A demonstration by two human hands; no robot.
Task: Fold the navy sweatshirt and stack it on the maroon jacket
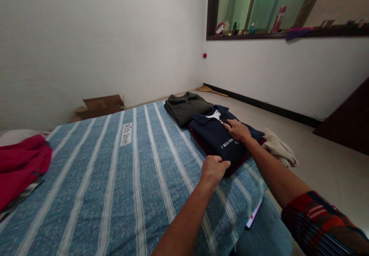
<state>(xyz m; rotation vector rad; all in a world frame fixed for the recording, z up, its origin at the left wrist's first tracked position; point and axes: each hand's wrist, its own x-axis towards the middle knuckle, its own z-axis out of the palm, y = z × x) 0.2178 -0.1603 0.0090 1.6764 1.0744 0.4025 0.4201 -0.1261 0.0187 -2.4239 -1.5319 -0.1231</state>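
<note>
A folded navy zip-neck sweatshirt [208,130] with white lettering lies near the right edge of the bed. Under it, dark maroon cloth [234,170] sticks out. My left hand [212,168] has its fingers curled at the near edge of the sweatshirt, thumb over the cloth. Farther up, my right hand [238,130] grips the fabric just beside the half-open zipper, its fingers bent together. Something white shows inside the collar. Behind the sweatshirt sits a folded dark olive jacket [186,109], touched by neither hand.
A blue striped bedspread [161,194] covers the bed. Pink clothing [21,165] lies at left, and a beige cloth [278,148] hangs past the right edge. Beyond are a cardboard box [103,106], a straw broom [211,90] and a window ledge [259,36] with bottles.
</note>
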